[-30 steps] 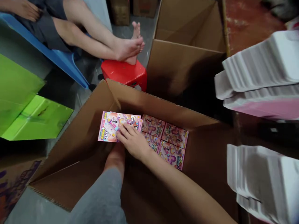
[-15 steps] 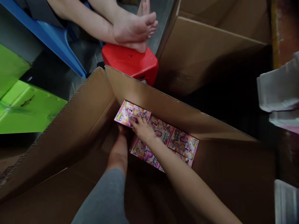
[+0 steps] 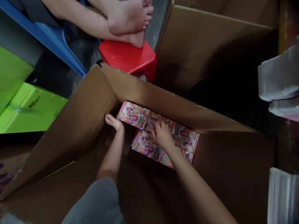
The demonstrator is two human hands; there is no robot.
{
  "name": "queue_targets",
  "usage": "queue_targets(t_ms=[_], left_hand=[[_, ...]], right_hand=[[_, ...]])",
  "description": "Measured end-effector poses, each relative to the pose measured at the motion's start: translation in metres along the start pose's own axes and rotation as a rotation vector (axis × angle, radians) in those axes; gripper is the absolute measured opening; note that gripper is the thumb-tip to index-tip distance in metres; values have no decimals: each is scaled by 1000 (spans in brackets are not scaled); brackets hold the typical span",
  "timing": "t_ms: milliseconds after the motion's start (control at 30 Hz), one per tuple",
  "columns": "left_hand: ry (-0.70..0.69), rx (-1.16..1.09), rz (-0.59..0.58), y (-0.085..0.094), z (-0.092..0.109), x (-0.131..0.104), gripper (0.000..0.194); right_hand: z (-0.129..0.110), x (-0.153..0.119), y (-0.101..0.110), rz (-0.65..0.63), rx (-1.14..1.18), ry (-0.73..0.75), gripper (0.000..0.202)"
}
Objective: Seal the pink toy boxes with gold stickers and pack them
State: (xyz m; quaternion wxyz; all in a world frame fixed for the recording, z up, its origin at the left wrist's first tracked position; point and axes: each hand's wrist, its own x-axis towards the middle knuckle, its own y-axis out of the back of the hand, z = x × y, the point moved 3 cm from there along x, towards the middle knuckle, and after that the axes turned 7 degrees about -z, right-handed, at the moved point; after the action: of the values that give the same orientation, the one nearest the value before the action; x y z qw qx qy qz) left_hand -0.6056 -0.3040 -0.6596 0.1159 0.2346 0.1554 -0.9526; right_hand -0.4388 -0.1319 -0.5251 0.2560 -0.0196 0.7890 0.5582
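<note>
Inside a large cardboard box [image 3: 88, 102], stacks of colourful pink printed packs lie against the far wall. The leftmost stack [image 3: 133, 114] sits beside my left hand [image 3: 115, 122], whose fingers are stretched out and hold nothing, close to its left edge. My right hand [image 3: 163, 134] rests with spread fingers over the middle stack [image 3: 153, 120], partly covering it. Nearer to me is another stack [image 3: 146, 146], and one more [image 3: 185, 138] lies at the right end of the group.
A person's bare feet [image 3: 129, 20] rest on a red stool [image 3: 128, 57] beyond the box. A blue chair [image 3: 51, 39] and green boxes [image 3: 32, 105] are at the left. Another cardboard box [image 3: 198, 40] stands behind, and pale stacked items [image 3: 280, 74] are at the right.
My right hand has moved right, from the leftmost stack to the middle one. My left hand has come out from beneath that stack's near edge to its left side, fingers extended. The view has shifted slightly.
</note>
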Motion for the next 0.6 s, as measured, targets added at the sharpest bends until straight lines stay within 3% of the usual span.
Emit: queue_targets(t_ms=[67,100,200,233,267,333,367,433,533,600], left_hand=[[-209,236,-59,-11,21,-14,65],[-340,420,-194,-20,29,-25,66],[-753,1176,-826,-44,32,-64,71],[-802,1390,-949,-44,28,-71,72],[-789,1539,-979,-41,26,-72,73],[-665,1714,-892,-34,25,-63,73],[-607,1751,-848,-33,25,-58,74],[-527,1763,-868,-37,25,-57,77],[-439,1680,-931,-52,35,-84,84],[-472,1619,-913,-61,51,-112,85]], right_hand=[[7,-18,-4,-8,16,-37,52],[9,-28,-5,-24,22,-48,52],[9,-61,-2,-101,44,-58,50],[8,-74,2,-127,55,-61,49],[7,-86,8,-151,68,-67,49],[4,-112,20,-183,97,-85,50],[2,-126,27,-189,111,-100,51],[-5,-159,42,-193,130,-140,52],[-24,-225,65,-193,188,-152,52],[-37,-279,78,-170,274,-96,51]])
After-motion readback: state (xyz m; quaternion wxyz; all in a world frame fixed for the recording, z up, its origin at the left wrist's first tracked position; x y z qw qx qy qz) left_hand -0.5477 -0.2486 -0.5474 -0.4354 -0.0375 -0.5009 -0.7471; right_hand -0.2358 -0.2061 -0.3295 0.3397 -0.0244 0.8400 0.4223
